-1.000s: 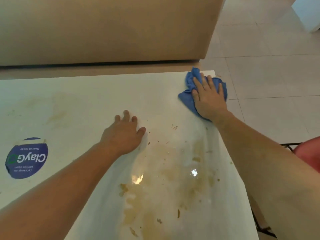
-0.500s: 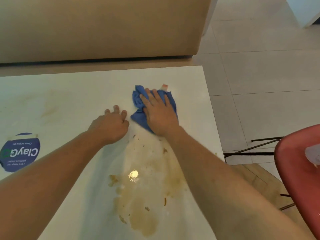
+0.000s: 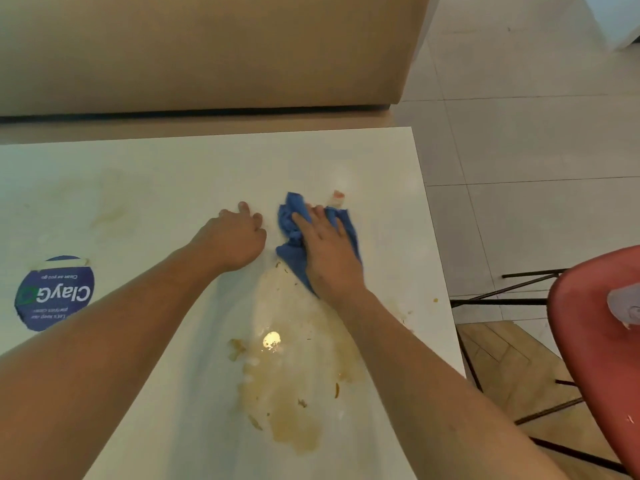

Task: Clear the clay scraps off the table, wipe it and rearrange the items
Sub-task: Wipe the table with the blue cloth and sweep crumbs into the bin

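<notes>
Two bare hands are on the white table [image 3: 156, 188] at mid-frame. Right hand [image 3: 329, 252] lies flat, fingers straight and spread, pressing a crumpled blue cloth [image 3: 292, 237] onto the surface; it grips nothing. Left hand [image 3: 239, 237], just left of the cloth and apart from it, rests on the table with fingers bent under, loosely clenched on nothing. A brown clay smear [image 3: 287, 410] with small scraps [image 3: 336, 389] covers the lower centre, below the cloth and between the forearms. A round blue sticker [image 3: 55, 294] sits near the left edge. A red chair [image 3: 595, 358] stands at the right, beside the table, over a tiled floor [image 3: 519, 133].
</notes>
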Available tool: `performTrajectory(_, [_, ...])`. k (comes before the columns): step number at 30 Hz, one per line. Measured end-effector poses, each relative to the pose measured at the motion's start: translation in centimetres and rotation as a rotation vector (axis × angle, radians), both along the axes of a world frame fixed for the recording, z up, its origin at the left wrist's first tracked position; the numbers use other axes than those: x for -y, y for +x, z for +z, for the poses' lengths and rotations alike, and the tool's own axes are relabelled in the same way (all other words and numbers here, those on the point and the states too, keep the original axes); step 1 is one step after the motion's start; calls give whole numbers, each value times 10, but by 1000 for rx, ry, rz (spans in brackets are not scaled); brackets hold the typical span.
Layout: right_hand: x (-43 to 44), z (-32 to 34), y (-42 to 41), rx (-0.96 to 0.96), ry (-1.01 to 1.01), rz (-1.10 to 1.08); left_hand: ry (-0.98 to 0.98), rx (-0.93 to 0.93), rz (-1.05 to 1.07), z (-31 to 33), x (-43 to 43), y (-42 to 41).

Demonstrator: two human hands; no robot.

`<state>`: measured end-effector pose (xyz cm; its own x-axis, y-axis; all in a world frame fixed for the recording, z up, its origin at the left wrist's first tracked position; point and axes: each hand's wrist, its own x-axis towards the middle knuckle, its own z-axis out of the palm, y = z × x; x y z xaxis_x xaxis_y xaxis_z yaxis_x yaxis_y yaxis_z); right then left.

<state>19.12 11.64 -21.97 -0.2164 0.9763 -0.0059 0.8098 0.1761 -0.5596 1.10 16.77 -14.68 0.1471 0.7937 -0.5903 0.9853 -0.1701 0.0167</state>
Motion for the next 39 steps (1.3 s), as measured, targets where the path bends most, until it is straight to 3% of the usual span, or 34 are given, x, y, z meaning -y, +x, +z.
performTrajectory(4, [-26,24,6,-286,-193,115,15,30,33,-4,2,-4])
performTrajectory(10, [-19,56,101,-202,-219,-118,2,57,41,-1,20,1])
performTrajectory(15, [54,51,169,-17,-229,-53,11,83,15,3,44,8])
performTrajectory(19, [123,27,149,-70,-164,-27,13,100,7,1,76,8])
performTrajectory(23, [164,12,91,0,-118,-257,-15,147,12,6,97,7])
performTrajectory(28, [137,8,-12,-190,-154,-201,28,323,171,11,113,-3])
performTrajectory(30, [121,18,-33,-364,-229,-203,106,416,228,9,125,-12])
performTrajectory(34, [121,52,-17,-600,-105,-357,267,488,353,7,165,-23])
performTrajectory(36, [137,64,3,-576,15,-425,314,480,432,6,183,-33])
performTrajectory(39, [169,65,38,-443,6,-479,333,388,460,-1,197,-50])
